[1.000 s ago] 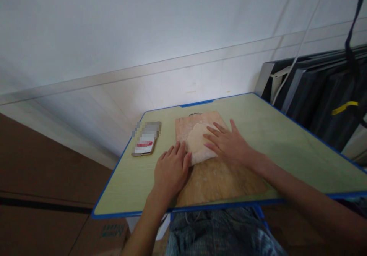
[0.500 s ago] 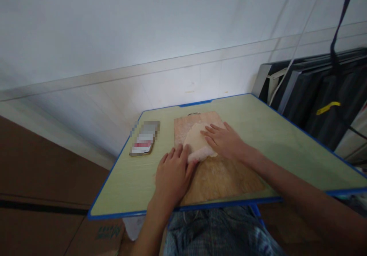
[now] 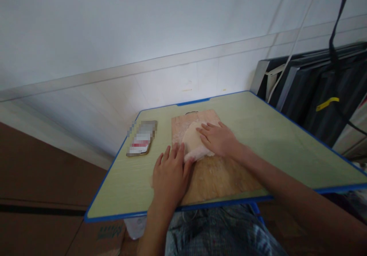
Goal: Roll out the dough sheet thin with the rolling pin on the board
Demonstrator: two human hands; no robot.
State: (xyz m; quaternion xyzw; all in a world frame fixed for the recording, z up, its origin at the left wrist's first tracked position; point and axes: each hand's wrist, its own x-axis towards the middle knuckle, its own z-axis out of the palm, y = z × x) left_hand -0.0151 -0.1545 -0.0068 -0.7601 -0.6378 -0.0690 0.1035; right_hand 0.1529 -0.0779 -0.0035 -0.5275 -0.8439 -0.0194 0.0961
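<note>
A flat sheet of pale dough lies on a floured wooden cutting board, its near edge looking folded or rolled over. My right hand rests on the right part of the dough, palm down with fingers stretched out. At the dough's near left corner is my left hand, fingers extended and slightly apart, the thumb touching the near edge. The heel of the left hand sits over the board's left side. Neither hand is closed around anything, and the dough under my right palm is hidden.
A phone, partly pixelated, lies on the left of the green table with its blue rim. Behind stands a white wall. Dark flat panels lean at the right, with a black strap hanging before them. Cardboard is lower left.
The whole view has shifted slightly, so everything sits a little further left. Both hands keep nearly the same places on the dough.
</note>
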